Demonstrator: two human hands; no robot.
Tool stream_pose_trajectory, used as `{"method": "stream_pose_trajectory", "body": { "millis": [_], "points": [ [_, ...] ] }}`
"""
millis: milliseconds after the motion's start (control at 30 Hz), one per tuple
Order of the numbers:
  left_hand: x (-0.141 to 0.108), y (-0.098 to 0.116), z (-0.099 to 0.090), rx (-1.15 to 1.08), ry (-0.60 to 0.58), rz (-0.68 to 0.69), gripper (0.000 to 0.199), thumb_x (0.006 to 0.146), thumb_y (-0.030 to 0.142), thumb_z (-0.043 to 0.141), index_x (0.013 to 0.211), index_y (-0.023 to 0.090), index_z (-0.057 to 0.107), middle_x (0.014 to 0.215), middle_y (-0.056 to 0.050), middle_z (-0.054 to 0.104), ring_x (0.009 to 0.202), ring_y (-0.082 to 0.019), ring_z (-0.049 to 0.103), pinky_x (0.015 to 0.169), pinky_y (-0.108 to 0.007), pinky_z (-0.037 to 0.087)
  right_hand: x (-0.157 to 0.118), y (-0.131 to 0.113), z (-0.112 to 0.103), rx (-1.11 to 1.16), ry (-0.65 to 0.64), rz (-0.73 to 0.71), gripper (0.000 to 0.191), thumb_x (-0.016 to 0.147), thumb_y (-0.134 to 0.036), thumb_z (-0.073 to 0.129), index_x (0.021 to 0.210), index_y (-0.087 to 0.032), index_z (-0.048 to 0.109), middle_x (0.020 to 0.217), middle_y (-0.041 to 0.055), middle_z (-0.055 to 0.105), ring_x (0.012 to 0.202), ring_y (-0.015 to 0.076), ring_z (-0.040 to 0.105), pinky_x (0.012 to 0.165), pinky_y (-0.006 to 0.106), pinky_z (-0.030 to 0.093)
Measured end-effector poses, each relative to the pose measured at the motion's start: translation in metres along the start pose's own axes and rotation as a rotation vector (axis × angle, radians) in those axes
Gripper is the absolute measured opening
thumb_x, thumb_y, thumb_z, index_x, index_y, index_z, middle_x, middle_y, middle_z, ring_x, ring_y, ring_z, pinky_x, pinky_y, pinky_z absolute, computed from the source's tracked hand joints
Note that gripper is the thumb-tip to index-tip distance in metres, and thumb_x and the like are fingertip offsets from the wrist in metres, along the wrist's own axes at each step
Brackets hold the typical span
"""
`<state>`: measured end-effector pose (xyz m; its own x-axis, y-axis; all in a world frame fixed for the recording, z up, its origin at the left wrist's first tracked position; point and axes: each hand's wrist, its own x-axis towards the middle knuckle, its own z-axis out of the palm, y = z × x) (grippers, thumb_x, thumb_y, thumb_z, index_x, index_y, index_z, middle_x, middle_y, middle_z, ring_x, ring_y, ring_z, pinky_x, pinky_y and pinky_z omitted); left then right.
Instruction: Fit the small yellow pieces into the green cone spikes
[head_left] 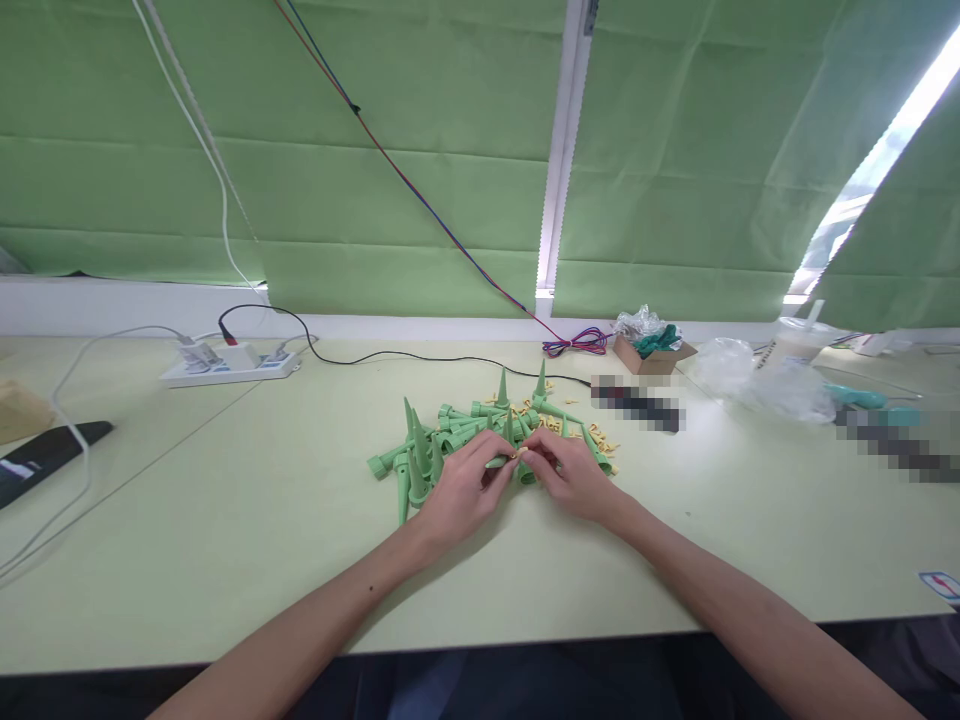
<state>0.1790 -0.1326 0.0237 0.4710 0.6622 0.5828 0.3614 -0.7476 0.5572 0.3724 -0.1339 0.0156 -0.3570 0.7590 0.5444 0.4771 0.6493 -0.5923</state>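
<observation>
My left hand (471, 482) is closed on a green plastic spike (496, 462), its tip lying between thumb and fingers. Close against it, my right hand (571, 470) pinches a small yellow piece (520, 453) at the end of the spike. Whether the two parts touch or are joined is too small to tell. Around and behind both hands lies a heap of green plastic spikes (418, 450), some upright, others on their sides. Small yellow pieces (600, 438) are scattered at the heap's right and back; my hands hide part of it.
A white power strip (229, 368) with plugs and cables sits at the back left. A black cable (405, 353) runs behind the heap to a blurred dark object (637, 405). Farther right stand a small cardboard box (654, 358), plastic bags and a cup (795, 345).
</observation>
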Motion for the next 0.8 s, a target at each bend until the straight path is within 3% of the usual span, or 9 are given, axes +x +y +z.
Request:
{"method": "stream_pose_trajectory", "body": {
  "millis": [433,800],
  "points": [
    [-0.0001,0.0,0.0023,0.052,0.056,0.034,0.01,0.095,0.02,0.051,0.102,0.021,0.058,0.097,-0.003,0.062,0.074,-0.01,0.06,0.058,-0.02,0.054,0.0002,0.0005,-0.0004,0.01,0.01,0.002,0.018,0.099,-0.03,0.043,0.087,-0.021,0.052,0.062,-0.0026,0.051,0.054,0.0134,0.044,0.055,0.025,0.035],
    [-0.001,-0.006,0.0029,0.22,0.07,0.225,0.014,0.095,0.012,0.05,0.105,0.02,0.055,0.099,-0.005,0.062,0.084,-0.013,0.061,0.064,-0.022,0.05,0.0004,-0.0006,0.0002,0.016,0.034,-0.019,0.016,0.098,-0.028,0.045,0.086,-0.02,0.052,0.061,-0.0033,0.051,0.054,0.0125,0.045,0.056,0.025,0.036]
  ]
}}
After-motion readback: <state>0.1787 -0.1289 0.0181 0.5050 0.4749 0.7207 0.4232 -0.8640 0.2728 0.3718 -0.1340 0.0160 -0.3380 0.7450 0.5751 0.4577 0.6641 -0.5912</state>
